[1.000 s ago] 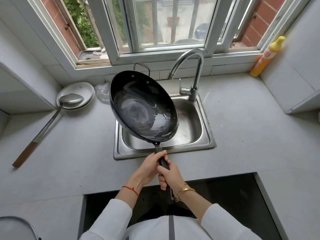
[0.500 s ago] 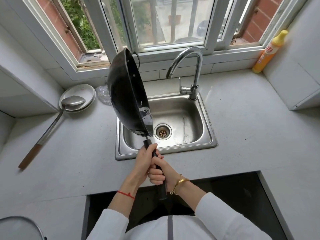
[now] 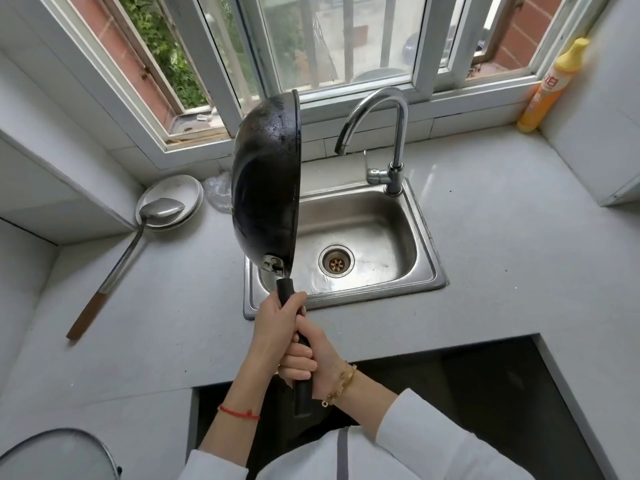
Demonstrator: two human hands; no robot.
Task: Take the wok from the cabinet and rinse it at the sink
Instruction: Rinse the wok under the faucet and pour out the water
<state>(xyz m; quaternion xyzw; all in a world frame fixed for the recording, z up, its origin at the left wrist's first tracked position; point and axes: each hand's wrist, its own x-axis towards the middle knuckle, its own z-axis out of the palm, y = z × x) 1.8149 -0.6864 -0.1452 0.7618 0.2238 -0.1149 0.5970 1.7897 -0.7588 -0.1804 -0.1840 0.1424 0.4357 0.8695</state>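
A black wok stands on edge over the left side of the steel sink, its dark underside facing left and its opening turned right toward the faucet. Both hands grip its long black handle below the pan. My left hand is higher on the handle, and my right hand is wrapped around it just beneath. The sink basin is wet, with an open drain. No water runs from the faucet.
A metal ladle with a wooden grip rests on stacked white plates at the left. A yellow detergent bottle stands at the far right by the window. A round lid shows at bottom left. A dark counter opening lies below.
The wok has been turned from facing up to standing on its edge, past vertical so its underside shows. Both hands stayed on the handle and rotated with it.
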